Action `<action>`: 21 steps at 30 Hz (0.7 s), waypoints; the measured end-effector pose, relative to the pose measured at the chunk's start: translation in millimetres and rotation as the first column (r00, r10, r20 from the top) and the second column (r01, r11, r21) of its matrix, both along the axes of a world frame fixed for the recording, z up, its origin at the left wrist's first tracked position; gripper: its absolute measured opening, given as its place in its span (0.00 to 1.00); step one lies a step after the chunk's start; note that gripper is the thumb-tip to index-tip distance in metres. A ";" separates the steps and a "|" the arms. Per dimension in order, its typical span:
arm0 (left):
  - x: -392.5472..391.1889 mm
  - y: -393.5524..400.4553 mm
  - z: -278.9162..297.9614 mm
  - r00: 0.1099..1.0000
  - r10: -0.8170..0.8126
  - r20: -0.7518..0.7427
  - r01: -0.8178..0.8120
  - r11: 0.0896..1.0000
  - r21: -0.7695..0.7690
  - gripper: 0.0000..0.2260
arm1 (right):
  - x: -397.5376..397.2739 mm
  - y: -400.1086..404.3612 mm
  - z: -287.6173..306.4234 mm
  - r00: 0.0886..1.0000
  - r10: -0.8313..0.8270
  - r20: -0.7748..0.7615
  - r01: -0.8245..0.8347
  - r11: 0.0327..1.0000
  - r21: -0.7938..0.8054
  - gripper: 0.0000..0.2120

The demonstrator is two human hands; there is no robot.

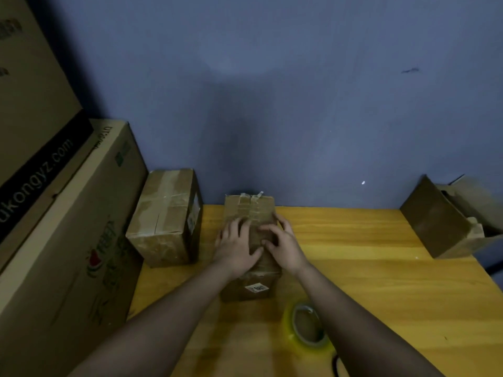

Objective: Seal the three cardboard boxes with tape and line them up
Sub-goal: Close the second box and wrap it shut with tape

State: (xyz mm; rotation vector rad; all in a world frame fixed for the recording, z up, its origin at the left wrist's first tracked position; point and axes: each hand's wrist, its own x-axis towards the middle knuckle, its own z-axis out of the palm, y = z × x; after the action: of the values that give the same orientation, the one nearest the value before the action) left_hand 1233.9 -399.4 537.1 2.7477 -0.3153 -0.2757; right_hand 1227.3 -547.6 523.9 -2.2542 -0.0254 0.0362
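I am pressing both hands flat on the top of the middle box (249, 213), which is standing on the table (367, 281) directly under my fingers. My left hand (236, 244) is lying with straight fingers along the left of the taped seam, and my right hand (283, 244) is resting with loosely bent fingers on the right of it, the index reaching toward the centre; neither hand is grasping anything. I judge this placement to be serving the rubbing-down of the tape strip (251, 206), whose loose ends are sticking up at the far edge beyond my fingertips. The tape roll (309, 326) is lying near my right forearm, set down close for the next strip. The sealed box (166, 216) is sitting just left of my left hand, nearly against the large cartons (68, 227) stacked at that side. The open box (446, 221) is waiting well to the right of my right hand, its flaps up and tilted, so sealing appears roughly two-thirds done and the lining up not yet complete.
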 end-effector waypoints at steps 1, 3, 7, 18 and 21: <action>2.6 -1.5 -3.7 0.999 -0.041 -0.012 0.042 0.997 0.069 0.34 | 2.5 -2.0 -1.7 0.998 0.035 -0.044 -0.035 0.999 0.019 0.20; 3.7 -1.0 -10.2 0.993 -0.115 -0.010 0.115 0.979 0.171 0.33 | 3.9 -4.8 -8.3 0.990 0.107 -0.090 -0.108 0.994 -0.003 0.24; 0.9 0.0 -18.5 0.984 -0.168 0.058 0.151 0.963 0.224 0.32 | 0.8 -7.5 -17.7 0.986 0.146 -0.082 -0.153 0.985 -0.085 0.24; 2.6 0.8 -22.8 0.978 -0.164 0.126 0.135 0.969 0.208 0.39 | 68.1 8.0 -3.8 0.961 0.272 -0.049 -0.248 0.772 -0.585 0.29; 3.7 0.6 -22.9 0.976 -0.163 0.142 0.133 0.971 0.199 0.38 | 80.2 10.7 -6.4 0.965 0.262 -0.029 -0.219 0.737 -0.639 0.29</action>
State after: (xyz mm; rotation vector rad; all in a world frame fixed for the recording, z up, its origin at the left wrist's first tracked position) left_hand 1237.6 -398.8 514.2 2.9447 -0.5657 -0.1319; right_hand 1307.5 -536.8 517.5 -2.9282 -0.3996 0.1313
